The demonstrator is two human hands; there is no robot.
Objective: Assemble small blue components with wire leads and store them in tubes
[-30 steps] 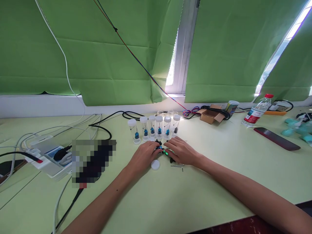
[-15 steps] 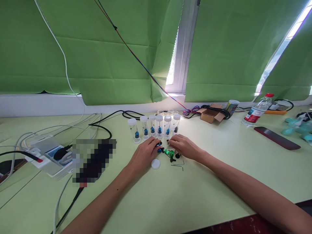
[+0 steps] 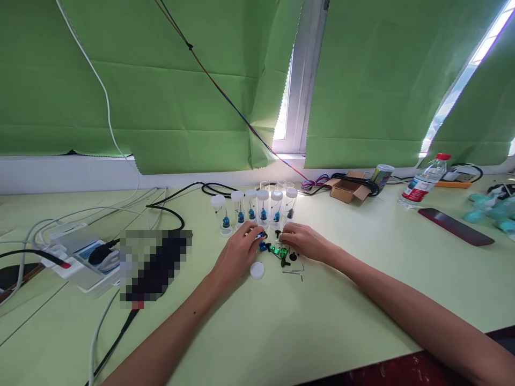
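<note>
My left hand (image 3: 241, 246) is closed, thumb and fingers bent around a small blue-and-black part (image 3: 261, 235) on the table. Another blue piece (image 3: 263, 246) lies just below the fingertips. Opposite it, my right hand (image 3: 303, 239) rests with its fingers curled together; whatever is in them, if anything, is too small to make out. Between the hands lie a green metal part (image 3: 278, 250) with black ends, a black screw-like piece (image 3: 277, 234) and a round black piece (image 3: 293, 257). Hex keys (image 3: 293, 272) and a white cap (image 3: 257, 271) are nearer me.
Several clear tubes with white lids (image 3: 218, 201), holding blue pieces, stand behind my hands. A power strip (image 3: 86, 260) with cables sits left. At right are a cardboard box (image 3: 346, 192), a water bottle (image 3: 420, 185) and a dark phone-like slab (image 3: 454, 226).
My right hand has shifted slightly right and back from the small parts, uncovering the black screw-like piece. My left fingers have lifted a little and changed their hold at the blue part.
</note>
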